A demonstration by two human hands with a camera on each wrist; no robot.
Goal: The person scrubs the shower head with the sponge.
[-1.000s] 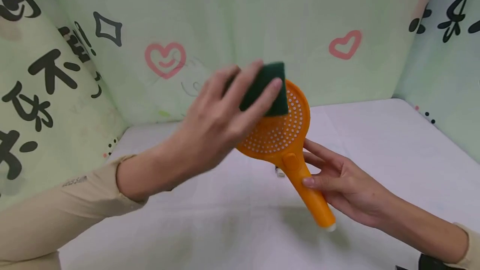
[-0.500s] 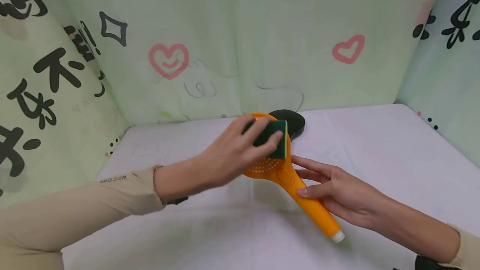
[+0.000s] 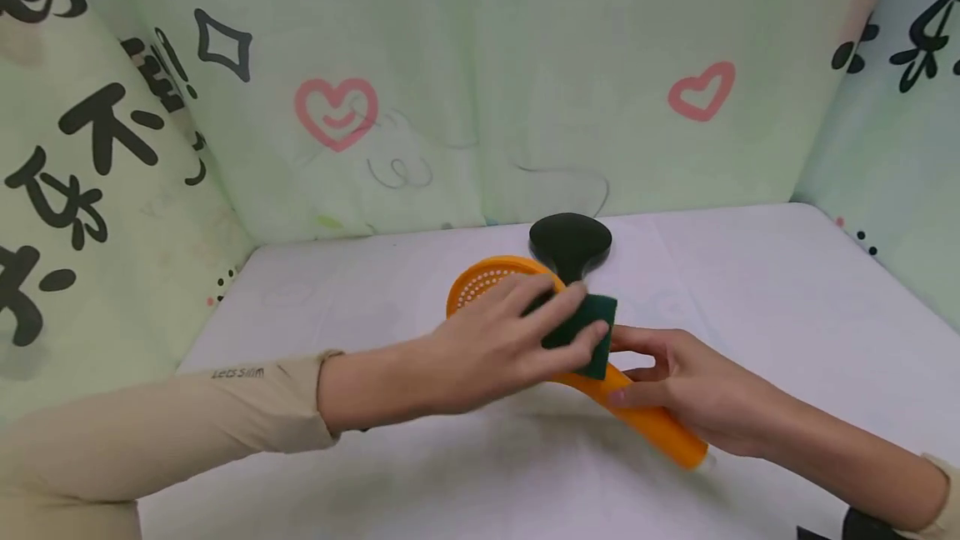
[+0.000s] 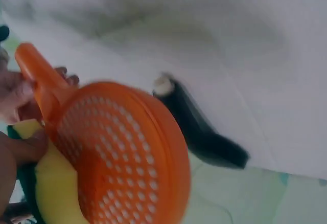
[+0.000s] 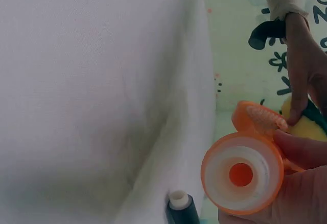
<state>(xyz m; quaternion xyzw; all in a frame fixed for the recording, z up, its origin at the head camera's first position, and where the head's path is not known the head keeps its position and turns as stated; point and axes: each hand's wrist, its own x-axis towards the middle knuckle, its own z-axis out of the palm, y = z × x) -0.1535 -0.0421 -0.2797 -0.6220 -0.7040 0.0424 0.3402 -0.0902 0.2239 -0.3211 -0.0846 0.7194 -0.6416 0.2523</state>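
An orange shower head (image 3: 480, 280) with a perforated face is held above the table, its head to the left and its handle slanting down to the right. My right hand (image 3: 701, 394) grips the handle, thumb on the near side. In my left hand (image 3: 498, 352) a sponge (image 3: 604, 312), green on one side and yellow on the other, is pressed at the neck where head meets handle. The left wrist view shows the sponge's yellow side (image 4: 59, 188) facing the orange shower head. From the right wrist, the handle's hollow end with its white ring (image 5: 219, 180) faces the camera.
A black shower head (image 3: 570, 238) lies on the white-covered table (image 3: 750, 290) behind the orange one, its handle mostly hidden in the head view. Pale green printed curtains (image 3: 555, 65) enclose the table at the back and sides.
The orange shower head has come lower, its head tilting down to the left. The sponge has moved from the perforated face to the neck. The black shower head is now uncovered.
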